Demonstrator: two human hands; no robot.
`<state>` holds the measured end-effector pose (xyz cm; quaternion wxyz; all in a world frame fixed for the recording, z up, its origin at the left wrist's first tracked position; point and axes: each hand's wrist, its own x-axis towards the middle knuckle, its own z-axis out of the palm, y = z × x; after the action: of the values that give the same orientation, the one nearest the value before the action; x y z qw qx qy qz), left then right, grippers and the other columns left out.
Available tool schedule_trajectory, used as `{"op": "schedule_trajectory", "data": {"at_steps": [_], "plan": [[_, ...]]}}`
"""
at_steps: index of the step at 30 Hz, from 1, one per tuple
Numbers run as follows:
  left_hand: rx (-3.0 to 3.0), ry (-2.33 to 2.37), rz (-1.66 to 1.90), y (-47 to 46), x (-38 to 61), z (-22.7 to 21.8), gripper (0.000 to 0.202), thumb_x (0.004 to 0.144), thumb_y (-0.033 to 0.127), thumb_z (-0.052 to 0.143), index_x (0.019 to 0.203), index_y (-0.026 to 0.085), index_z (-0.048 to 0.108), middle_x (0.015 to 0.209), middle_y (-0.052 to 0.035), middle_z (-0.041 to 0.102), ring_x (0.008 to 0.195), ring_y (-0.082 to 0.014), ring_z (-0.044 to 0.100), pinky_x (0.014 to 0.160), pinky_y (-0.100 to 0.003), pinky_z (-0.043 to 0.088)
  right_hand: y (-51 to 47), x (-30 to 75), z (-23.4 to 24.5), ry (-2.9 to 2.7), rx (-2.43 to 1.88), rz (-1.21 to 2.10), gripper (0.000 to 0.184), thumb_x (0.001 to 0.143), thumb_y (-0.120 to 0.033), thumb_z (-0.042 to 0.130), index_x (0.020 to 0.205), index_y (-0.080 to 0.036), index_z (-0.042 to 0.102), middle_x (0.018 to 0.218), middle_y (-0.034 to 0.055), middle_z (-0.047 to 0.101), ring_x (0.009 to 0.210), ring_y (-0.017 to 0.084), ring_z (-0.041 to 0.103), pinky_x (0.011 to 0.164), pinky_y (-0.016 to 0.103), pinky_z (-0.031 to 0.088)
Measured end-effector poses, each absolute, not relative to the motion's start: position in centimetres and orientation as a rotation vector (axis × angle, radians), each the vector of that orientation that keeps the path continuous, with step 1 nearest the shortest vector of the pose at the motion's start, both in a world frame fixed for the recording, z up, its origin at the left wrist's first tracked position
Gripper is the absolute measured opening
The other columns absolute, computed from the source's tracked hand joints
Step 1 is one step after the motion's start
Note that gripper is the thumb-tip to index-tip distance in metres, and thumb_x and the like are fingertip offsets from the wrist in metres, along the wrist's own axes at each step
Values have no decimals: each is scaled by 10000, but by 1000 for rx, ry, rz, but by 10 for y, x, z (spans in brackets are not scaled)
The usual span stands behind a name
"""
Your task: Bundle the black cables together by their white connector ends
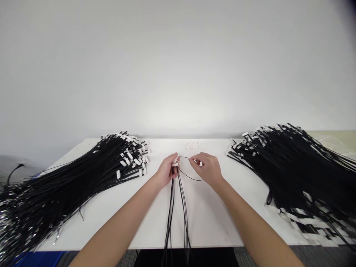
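Near the middle of the white table, my left hand is closed on a white connector. Several thin black wires run down from it and over the table's front edge. To its right, my right hand pinches one black wire, which bends in a loop between the two hands. The tip of that wire lies near the connector's top, but I cannot tell whether it is inserted. Part of the connector is covered by my left fingers.
A large bundle of black wires with white connectors lies on the left, its metal ends hanging past the table edge. Another such bundle covers the right side. Small white pieces lie behind my hands. A plain wall rises behind the table.
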<state>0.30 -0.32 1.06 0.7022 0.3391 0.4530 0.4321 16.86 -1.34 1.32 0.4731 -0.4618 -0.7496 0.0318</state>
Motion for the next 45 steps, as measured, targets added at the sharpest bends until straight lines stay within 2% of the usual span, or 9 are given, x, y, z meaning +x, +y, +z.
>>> {"op": "schedule_trajectory", "data": {"at_steps": [9, 18, 26, 45], "plan": [[763, 1004, 958, -2, 3, 9, 324, 708, 493, 528, 718, 176, 460, 482, 33, 443, 326, -51, 333, 306, -160, 149, -13, 168, 11, -1854, -1111, 28, 153, 780, -252, 542, 677, -197, 641, 566, -20, 541, 496, 59, 432, 479, 186, 308], [822, 983, 967, -2, 3, 7, 317, 694, 467, 562, 685, 175, 439, 499, 42, 403, 339, -49, 338, 295, -154, 159, -11, 170, 2, -1945, -996, -255, 121, 801, -212, 528, 740, -196, 632, 586, -28, 529, 490, 40, 419, 467, 184, 256], [792, 993, 916, -1, 1, 7, 310, 698, 459, 561, 692, 171, 447, 517, 34, 413, 324, -38, 315, 295, -153, 151, -11, 171, 4, -2072, -906, -515, 170, 834, -171, 475, 726, -202, 604, 561, -40, 470, 453, 47, 302, 467, 211, 205], [943, 985, 939, -6, 5, 0, 324, 697, 469, 562, 656, 174, 436, 465, 52, 344, 321, -43, 298, 293, -156, 143, -15, 160, -2, -2012, -999, -492, 186, 820, -169, 476, 674, -200, 586, 547, -40, 467, 451, 57, 297, 464, 235, 199]]}}
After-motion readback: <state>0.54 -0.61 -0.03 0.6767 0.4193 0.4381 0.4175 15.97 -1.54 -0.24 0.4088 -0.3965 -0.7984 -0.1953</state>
